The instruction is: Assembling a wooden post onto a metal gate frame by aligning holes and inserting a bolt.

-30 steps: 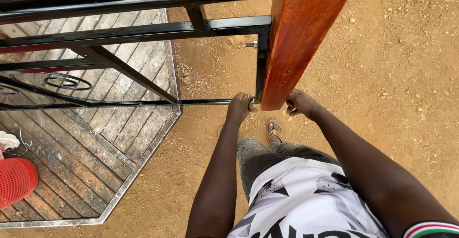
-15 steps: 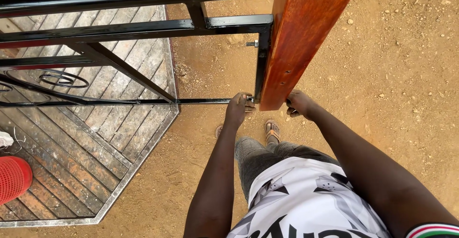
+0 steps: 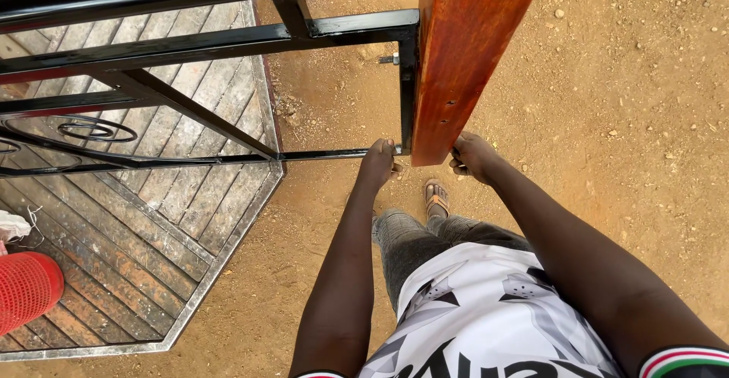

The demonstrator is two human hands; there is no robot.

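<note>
A black metal frame [image 3: 228, 40] with a reddish-brown wooden plank [image 3: 463, 51] along its right side stands upright in front of me. My left hand [image 3: 377, 162] grips the thin bottom bar [image 3: 326, 153] of the frame near its corner. Around the lower end of the plank closes my right hand [image 3: 472, 156]. My sandalled foot [image 3: 436, 197] shows on the dirt just below both hands.
An octagonal panel of diagonal wooden slats with a metal rim [image 3: 228, 256] lies on the sandy ground [image 3: 623, 120] at the left. A red mesh basket [image 3: 26, 291] sits on it at the far left, beside a white scrap [image 3: 14, 225]. Scrollwork [image 3: 91, 130] fills the frame's left part.
Both hands keep the same hold on the frame. The view has shifted slightly, with the red basket sliding further toward the left edge.
</note>
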